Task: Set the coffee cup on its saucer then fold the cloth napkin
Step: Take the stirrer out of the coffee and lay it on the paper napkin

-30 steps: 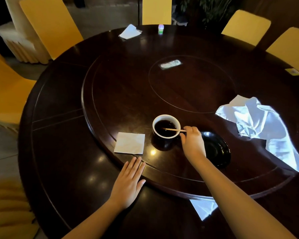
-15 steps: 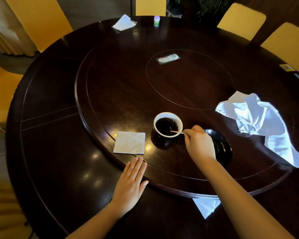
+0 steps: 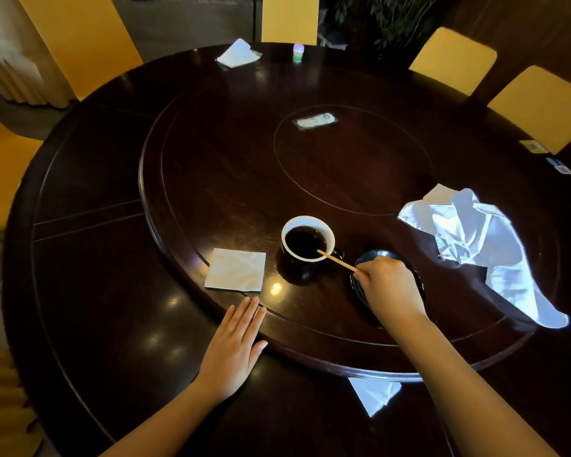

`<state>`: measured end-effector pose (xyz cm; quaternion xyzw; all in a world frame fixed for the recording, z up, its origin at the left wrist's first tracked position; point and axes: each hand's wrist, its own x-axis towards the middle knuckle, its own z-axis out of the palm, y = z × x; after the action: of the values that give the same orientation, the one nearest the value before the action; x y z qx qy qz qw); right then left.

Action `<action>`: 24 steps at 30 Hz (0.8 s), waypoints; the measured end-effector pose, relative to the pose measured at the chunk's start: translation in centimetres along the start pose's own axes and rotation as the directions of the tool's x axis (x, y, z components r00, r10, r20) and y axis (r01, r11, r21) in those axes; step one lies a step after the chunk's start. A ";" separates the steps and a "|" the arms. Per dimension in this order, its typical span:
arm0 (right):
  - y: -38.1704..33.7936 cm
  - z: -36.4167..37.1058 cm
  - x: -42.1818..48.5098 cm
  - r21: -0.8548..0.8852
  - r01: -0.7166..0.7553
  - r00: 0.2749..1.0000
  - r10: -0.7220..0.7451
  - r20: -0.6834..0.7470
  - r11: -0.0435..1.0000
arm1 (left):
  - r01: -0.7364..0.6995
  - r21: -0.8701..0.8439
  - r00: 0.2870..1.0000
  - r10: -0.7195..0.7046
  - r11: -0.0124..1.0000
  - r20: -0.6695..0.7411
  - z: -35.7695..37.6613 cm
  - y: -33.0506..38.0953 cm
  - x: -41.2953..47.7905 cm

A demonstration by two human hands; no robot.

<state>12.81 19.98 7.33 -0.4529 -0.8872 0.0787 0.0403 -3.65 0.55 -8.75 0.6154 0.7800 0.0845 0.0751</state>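
A dark coffee cup (image 3: 307, 239) with a white inner rim, full of coffee, stands on the round turntable (image 3: 211, 166). Just to its right lies a black saucer (image 3: 370, 257), partly covered by my right hand (image 3: 389, 285). That hand pinches a thin wooden stir stick (image 3: 337, 260) whose tip dips into the coffee. My left hand (image 3: 234, 347) lies flat and open on the table, fingertips at the turntable's edge. A crumpled white cloth napkin (image 3: 482, 245) is spread at the right of the turntable.
A folded square paper napkin (image 3: 236, 269) lies left of the cup. Another white napkin (image 3: 238, 54) and a small bottle (image 3: 298, 51) sit at the far edge. A white corner (image 3: 374, 395) pokes out under the turntable. Yellow chairs (image 3: 452, 59) ring the table.
My right hand has drawn back to the right over the saucer, tilting the stick so only its tip stays in the cup. The left hand stays flat.
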 end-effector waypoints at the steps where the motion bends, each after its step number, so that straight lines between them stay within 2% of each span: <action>1: 0.1 -0.1 -0.2 -0.014 0.005 1.000 -0.005 0.003 1.000 | 0.001 0.000 1.000 -0.001 1.000 0.000 -0.1 0.1 0.0; 6: -0.3 0.1 -1.2 0.072 0.044 0.989 -0.033 -0.146 0.996 | 0.008 0.016 1.000 -0.008 1.000 0.007 -0.2 0.2 -0.1; 10: -0.4 1.2 -1.7 0.127 -0.033 0.996 0.043 -0.081 0.991 | 0.007 0.020 1.000 -0.007 1.000 0.013 -0.6 0.3 -0.1; 13: -0.5 1.7 -2.4 0.198 -0.146 0.989 0.147 0.007 0.969 | 0.020 0.003 1.000 -0.020 1.000 0.009 -1.0 0.6 -0.3; 16: -1.3 1.7 -3.4 0.401 -0.282 0.959 0.268 0.093 0.871 | 0.076 -0.038 0.997 -0.076 0.996 0.011 -1.1 0.4 -0.8; 18: -2.7 2.0 -4.6 0.536 -0.298 0.944 0.327 0.043 0.790 | 0.097 -0.048 0.995 -0.096 0.994 0.019 -1.0 0.0 -1.3; 21: -5.7 3.6 -6.1 0.669 -0.262 0.949 0.311 0.049 0.695 | 0.075 -0.051 0.997 -0.073 0.996 0.026 -1.0 -0.7 -2.0; 24: -8.6 6.2 -6.0 0.660 -0.251 0.966 0.226 0.126 0.708 | 0.088 -0.054 0.996 -0.088 0.995 0.014 -1.2 -1.2 -2.1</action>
<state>8.62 9.56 2.74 -0.5171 -0.7337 0.4049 0.1741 -4.58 -1.84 -7.85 0.5787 0.8033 0.0989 0.1002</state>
